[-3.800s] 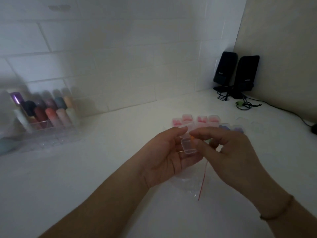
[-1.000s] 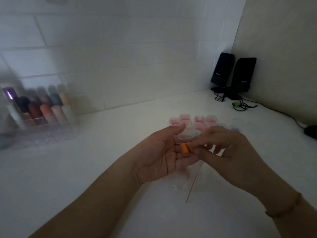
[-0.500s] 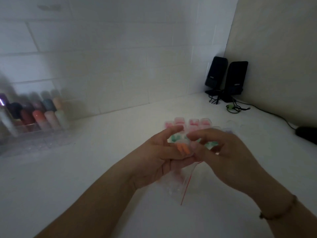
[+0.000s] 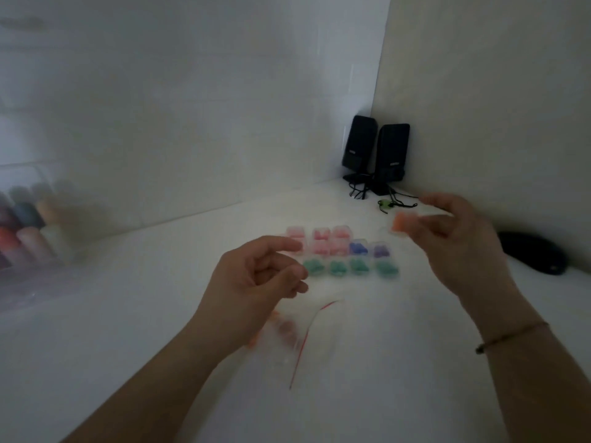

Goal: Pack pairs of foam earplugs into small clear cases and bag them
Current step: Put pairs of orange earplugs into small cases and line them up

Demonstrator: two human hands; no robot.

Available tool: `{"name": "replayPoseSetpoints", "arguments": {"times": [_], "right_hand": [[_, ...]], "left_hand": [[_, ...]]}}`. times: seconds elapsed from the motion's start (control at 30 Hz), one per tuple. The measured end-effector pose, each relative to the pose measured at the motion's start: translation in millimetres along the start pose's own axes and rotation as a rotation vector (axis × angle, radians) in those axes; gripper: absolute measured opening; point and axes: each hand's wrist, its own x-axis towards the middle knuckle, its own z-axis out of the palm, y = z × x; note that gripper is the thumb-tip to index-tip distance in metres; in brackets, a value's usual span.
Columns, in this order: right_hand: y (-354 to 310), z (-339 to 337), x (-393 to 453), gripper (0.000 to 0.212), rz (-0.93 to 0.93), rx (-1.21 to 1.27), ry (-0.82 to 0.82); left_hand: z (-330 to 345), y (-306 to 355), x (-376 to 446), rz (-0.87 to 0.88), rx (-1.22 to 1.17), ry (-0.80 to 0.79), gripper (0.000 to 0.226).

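Note:
My right hand point(image 4: 460, 241) is raised at the right and pinches a small clear case holding orange earplugs point(image 4: 403, 222) between thumb and fingers. Lower and to the left hovers my left hand point(image 4: 259, 276), its fingers loosely curled with nothing in them. Under my left wrist a clear zip bag point(image 4: 287, 340) with a red seal line lies on the white counter point(image 4: 128, 314); something orange shows blurred inside it. Between my hands stand rows of filled cases: pink point(image 4: 321, 241), blue point(image 4: 358, 247), purple point(image 4: 380, 251) and green point(image 4: 348, 267).
A clear box of coloured bottles point(image 4: 28, 238) stands at the far left against the tiled wall. Two black speakers point(image 4: 375, 155) with cables fill the back corner. A black mouse point(image 4: 532, 257) lies at the right.
My hands have parted. The right hand carried the case with the orange earplugs up and to the right, and the left hand let go of it and stayed low.

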Motion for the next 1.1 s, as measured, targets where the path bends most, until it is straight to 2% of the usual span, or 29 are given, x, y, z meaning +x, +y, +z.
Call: {"name": "replayPoseSetpoints", "arguments": {"times": [0.13, 0.27, 0.47, 0.6, 0.67, 0.8, 0.83, 1.0, 1.1], "right_hand": [[40.0, -5.2, 18.0, 0.026, 0.213, -0.305, 0.008], [58.3, -0.5, 22.6, 0.025, 0.229, -0.519, -0.074], [64.7, 4.1, 20.2, 0.023, 0.218, -0.631, -0.134], [51.4, -9.6, 16.7, 0.025, 0.14, -0.615, -0.124], [37.7, -24.3, 9.6, 0.027, 0.087, -0.624, -0.255], [15.5, -38.4, -7.8, 0.042, 0.13, -0.79, -0.69], [12.9, -38.3, -9.2, 0.044, 0.138, -0.818, -0.726], [15.5, -31.8, -7.3, 0.037, 0.078, -0.852, -0.661], [10.7, -27.3, -9.7, 0.03, -0.047, -0.846, -0.644]], "left_hand": [[1.3, -7.7, -1.2, 0.082, 0.195, 0.05, 0.017], [2.3, -9.6, -5.4, 0.203, 0.417, -0.012, 0.018], [-0.3, -9.7, -9.4, 0.294, 0.596, -0.22, 0.031], [-1.0, -13.7, -9.4, 0.326, 0.665, -0.403, 0.052], [-0.8, -14.1, -10.1, 0.386, 0.727, -0.48, 0.064], [-0.1, -15.9, -12.5, 0.396, 0.831, -0.585, 0.08], [0.8, -17.1, -12.1, 0.38, 0.844, -0.594, 0.082], [7.1, -23.5, -11.5, 0.355, 0.834, -0.576, 0.08], [10.7, -21.2, -14.1, 0.296, 0.735, -0.429, 0.063]]}}
